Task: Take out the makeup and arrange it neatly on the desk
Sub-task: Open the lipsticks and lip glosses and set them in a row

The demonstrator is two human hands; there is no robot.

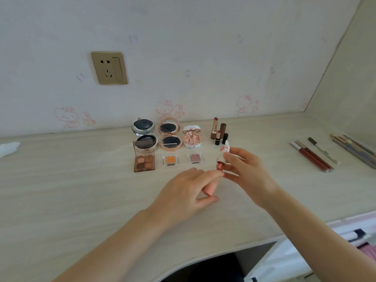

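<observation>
Gripping tube (210, 187) in left hand (183, 194), pinching cap (223, 153) in right hand (247, 169), apparently uncapping for display near lipsticks (219, 132).

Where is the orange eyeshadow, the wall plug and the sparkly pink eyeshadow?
orange eyeshadow (170, 160), head view, on the orange pan.
wall plug (109, 67), head view, on its gold faceplate.
sparkly pink eyeshadow (195, 158), head view, on the glittery pan.

Both forearms are bare, no sleeves, with nothing worn on the left hand (184, 192) or right hand (247, 169).
</observation>
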